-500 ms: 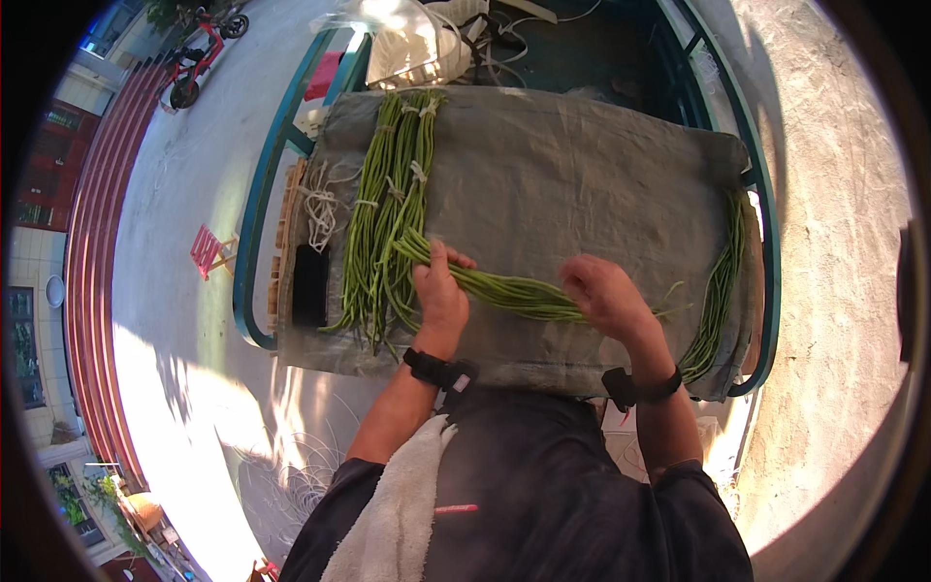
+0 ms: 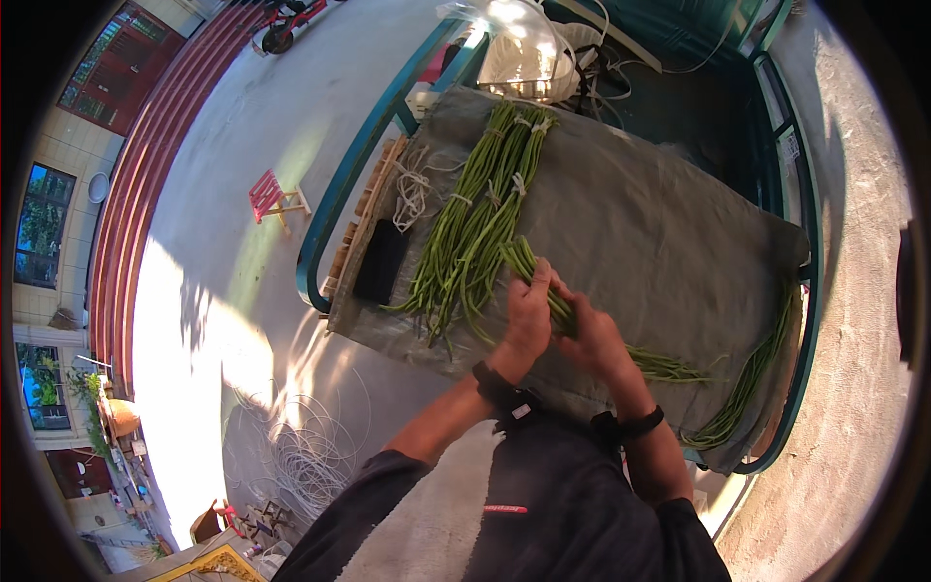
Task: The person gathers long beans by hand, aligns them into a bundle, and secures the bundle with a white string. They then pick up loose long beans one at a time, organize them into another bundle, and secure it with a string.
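A bunch of long green beans (image 2: pixel 529 264) lies across a grey cloth (image 2: pixel 650 223), and both my hands grip it side by side. My left hand (image 2: pixel 529 315) closes round the bunch near its cut ends; my right hand (image 2: pixel 592 335) holds it just to the right, the loose tails (image 2: pixel 669 367) trailing off toward the cloth's edge. Tied bundles of long beans (image 2: pixel 480 209) lie in a row to the left of my hands. More loose long beans (image 2: pixel 752 378) lie along the cloth's right edge.
The cloth covers the bed of a teal-railed cart (image 2: pixel 335 218). White string (image 2: pixel 412 184) and a black flat object (image 2: pixel 380 260) lie at the cloth's left end. A plastic bag (image 2: pixel 524 48) sits beyond. On the concrete: a red stool (image 2: pixel 267 194), coiled wire (image 2: pixel 305 456).
My hands have drawn close together on one bunch of beans, which now lies slanted rather than stretched across. The view has tilted.
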The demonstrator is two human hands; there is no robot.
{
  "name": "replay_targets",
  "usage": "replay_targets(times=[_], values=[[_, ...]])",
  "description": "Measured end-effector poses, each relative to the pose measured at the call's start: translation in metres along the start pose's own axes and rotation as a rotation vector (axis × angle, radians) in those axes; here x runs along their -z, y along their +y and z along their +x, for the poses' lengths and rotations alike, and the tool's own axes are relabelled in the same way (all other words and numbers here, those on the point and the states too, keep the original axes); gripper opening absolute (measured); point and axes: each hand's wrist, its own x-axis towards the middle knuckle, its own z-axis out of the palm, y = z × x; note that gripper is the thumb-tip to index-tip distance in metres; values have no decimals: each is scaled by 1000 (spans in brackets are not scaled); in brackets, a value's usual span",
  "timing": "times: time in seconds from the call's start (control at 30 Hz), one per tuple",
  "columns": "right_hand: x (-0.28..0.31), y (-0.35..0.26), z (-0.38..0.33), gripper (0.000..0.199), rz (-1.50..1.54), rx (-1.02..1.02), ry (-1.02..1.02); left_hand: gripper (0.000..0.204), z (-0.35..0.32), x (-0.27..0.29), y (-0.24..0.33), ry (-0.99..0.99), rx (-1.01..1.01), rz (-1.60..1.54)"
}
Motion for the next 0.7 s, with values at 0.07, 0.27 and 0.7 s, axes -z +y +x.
replay_targets(times=[0.07,0.27,0.7], values=[[-3,-3,-6,62,22,98,62,30,-2,7,0,10,91,3],[0,1,-14,51,-110,23,-71,33,-9,12,-11,105,290,47],[-10,24,-3,82,428,1,-134,34,1,11,-14,-69,246,65]])
